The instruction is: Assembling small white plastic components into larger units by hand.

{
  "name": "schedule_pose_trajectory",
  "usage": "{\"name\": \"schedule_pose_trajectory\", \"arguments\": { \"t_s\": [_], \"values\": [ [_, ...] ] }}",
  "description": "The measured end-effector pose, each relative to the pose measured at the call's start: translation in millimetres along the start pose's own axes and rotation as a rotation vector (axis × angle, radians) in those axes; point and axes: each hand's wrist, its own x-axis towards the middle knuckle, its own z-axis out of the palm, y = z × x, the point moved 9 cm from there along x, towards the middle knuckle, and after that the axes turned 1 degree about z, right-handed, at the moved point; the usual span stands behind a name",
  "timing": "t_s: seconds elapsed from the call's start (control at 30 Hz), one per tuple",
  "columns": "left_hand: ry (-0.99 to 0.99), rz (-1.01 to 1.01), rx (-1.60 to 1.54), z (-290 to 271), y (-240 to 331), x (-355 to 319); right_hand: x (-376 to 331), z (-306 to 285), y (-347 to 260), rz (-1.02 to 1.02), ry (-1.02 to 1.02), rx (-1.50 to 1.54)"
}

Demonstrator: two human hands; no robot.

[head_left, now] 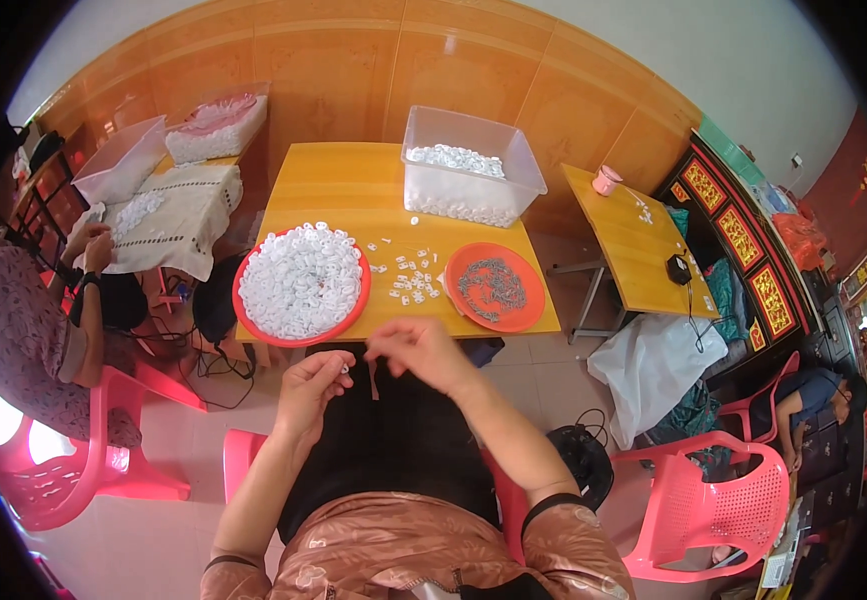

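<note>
My left hand (311, 385) pinches a small white plastic piece (344, 369) between thumb and fingertips, just below the near edge of the yellow table (353, 180). My right hand (415, 350) is curled beside it, fingertips almost meeting the left hand's, and a thin strip (373, 382) hangs from them. In front of my hands, a red round tray (353, 305) is heaped with white plastic rings. Several loose white pieces (411, 278) lie on the table to its right. An orange tray (528, 305) with small grey metal parts sits further right.
A clear plastic bin (468, 165) of white pieces stands at the table's back. A person (23, 320) works at a cloth-covered table (168, 215) on the left. Pink plastic chairs (713, 500) stand to the right, a second wooden table (633, 245) beyond.
</note>
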Motion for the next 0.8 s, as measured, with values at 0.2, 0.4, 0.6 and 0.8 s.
{"name": "schedule_pose_trajectory", "arguments": {
  "t_s": [0.2, 0.4, 0.6, 0.8],
  "values": [
    [0.034, -0.128, -0.239, -3, -14, -1, 14, -197, 17, 0.016, 0.622, -1.027],
    [0.093, -0.195, -0.321, 1, -19, -3, 14, -238, 35, 0.102, 0.678, -1.126],
    [0.099, -0.194, -0.318, 2, -15, -3, 25, -229, 41, 0.172, 0.613, -1.079],
    [0.065, -0.21, -0.334, 2, -14, -6, 20, -237, 34, 0.139, 0.682, -1.096]
  ]
}}
